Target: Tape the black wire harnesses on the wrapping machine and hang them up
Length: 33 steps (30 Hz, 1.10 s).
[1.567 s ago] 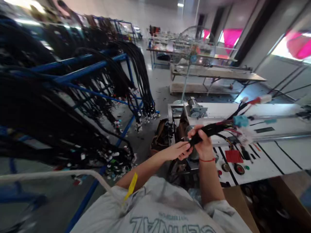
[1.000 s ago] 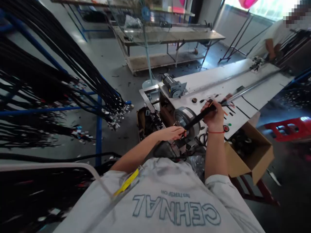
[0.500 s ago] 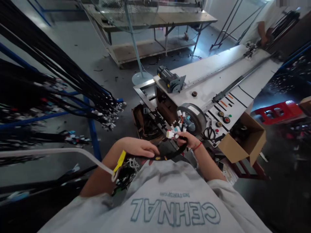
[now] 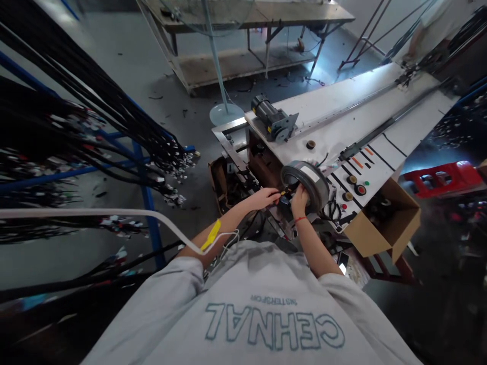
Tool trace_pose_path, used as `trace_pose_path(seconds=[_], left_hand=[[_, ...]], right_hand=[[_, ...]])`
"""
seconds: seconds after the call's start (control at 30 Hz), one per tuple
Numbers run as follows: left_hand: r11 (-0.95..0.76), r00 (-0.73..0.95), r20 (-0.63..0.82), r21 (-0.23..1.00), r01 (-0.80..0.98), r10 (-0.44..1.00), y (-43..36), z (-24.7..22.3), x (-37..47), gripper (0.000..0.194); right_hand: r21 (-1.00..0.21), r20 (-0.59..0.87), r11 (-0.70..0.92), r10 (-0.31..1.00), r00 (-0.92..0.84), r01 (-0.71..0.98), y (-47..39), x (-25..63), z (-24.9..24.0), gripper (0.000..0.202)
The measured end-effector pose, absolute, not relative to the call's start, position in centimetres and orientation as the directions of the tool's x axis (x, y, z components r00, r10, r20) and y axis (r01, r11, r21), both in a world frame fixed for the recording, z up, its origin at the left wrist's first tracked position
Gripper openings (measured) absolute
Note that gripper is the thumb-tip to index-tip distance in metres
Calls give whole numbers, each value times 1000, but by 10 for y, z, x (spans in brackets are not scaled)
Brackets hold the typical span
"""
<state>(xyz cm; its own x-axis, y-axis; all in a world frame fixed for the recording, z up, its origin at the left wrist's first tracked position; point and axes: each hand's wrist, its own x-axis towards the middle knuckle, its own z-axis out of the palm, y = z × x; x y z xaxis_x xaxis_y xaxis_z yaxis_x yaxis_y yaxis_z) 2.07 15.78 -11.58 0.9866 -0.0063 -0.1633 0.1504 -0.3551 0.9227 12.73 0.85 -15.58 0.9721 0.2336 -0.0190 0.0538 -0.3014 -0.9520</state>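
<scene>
A round dark ring-shaped machine part (image 4: 312,187) with a white label stands at the near end of the long white bench (image 4: 304,109). My right hand (image 4: 299,200), with a red string at the wrist, reaches into the ring's opening, its fingers closed on a dark wire harness (image 4: 289,189). Left of the ring, my left hand (image 4: 268,196) is closed on the harness's other part, near a yellow mark. Connector ends of the harness show faintly beyond the ring. Parts of the right fingers are hidden by the ring.
Black cable bundles (image 4: 114,106) hang on a blue rack at left. A motor (image 4: 272,116) sits on the bench's near end. An open cardboard box (image 4: 384,223) and a red plastic stool (image 4: 441,178) stand at right. A person's arm (image 4: 416,40) shows at the far end.
Both hands have moved forward to the ring, carrying the harness. The right hand has entered the ring's opening, and the left has come up beside it. The view has shifted slightly.
</scene>
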Motion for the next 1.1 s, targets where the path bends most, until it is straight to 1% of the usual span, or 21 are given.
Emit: trace_pose_path(seconds=[0.07,0.13,0.2,0.3,0.37,0.47,0.53,0.57,0.67,0.73,0.87,0.9,0.97,1.0,1.03,1.1], left_hand=[[-454,996,-81,886,89,36,164,-110,38,33],[-504,997,-58,861,74,48,169,-107,48,32],[-510,998,-55,858,65,36,171,-108,51,34],[-456,999,-38,889,35,2,168,-115,46,37],[-409,1000,-20,912,15,-7,165,-121,41,40],[-368,1000,-10,930,7,-6,160,-133,36,42],[-366,1000,-17,931,12,-12,158,-142,32,43],[-373,1000,-21,928,15,-10,157,-146,30,42],[-409,1000,-27,912,30,13,153,-158,23,36],[-430,999,-32,902,39,25,149,-164,19,32],[-425,1000,-26,905,29,12,142,-167,18,32],[-418,1000,-27,908,28,8,141,-167,18,33],[-420,999,-37,907,40,16,138,-164,18,34],[-427,999,-39,903,48,30,136,-163,17,32],[-438,998,-37,897,55,50,133,-161,14,31],[-463,995,-32,883,74,97,127,-158,8,32]], right_hand=[[-865,27,-465,330,943,188,-3,122,-157,26],[-748,-2,-601,427,904,282,-11,123,-157,18],[-698,-43,-643,476,878,315,-16,127,-158,10],[-733,6,-562,557,830,383,-22,132,-159,3],[-778,14,-502,588,809,378,-28,131,-160,1],[-831,-108,-489,609,786,265,-34,125,-157,4],[-839,-140,-486,628,766,245,-33,123,-149,9],[-841,-113,-468,641,759,270,-31,122,-144,10],[-835,71,-378,647,760,400,-19,123,-126,9],[-818,139,-349,651,747,457,-9,127,-118,11],[-739,122,-348,773,622,577,-3,136,-116,32],[-710,137,-338,795,591,618,-5,137,-117,33],[-647,167,-337,813,558,684,-9,137,-121,26],[-619,164,-358,811,561,699,-10,136,-123,23],[-594,144,-397,803,578,700,-9,135,-125,24],[-574,64,-491,771,634,655,-2,133,-128,33]])
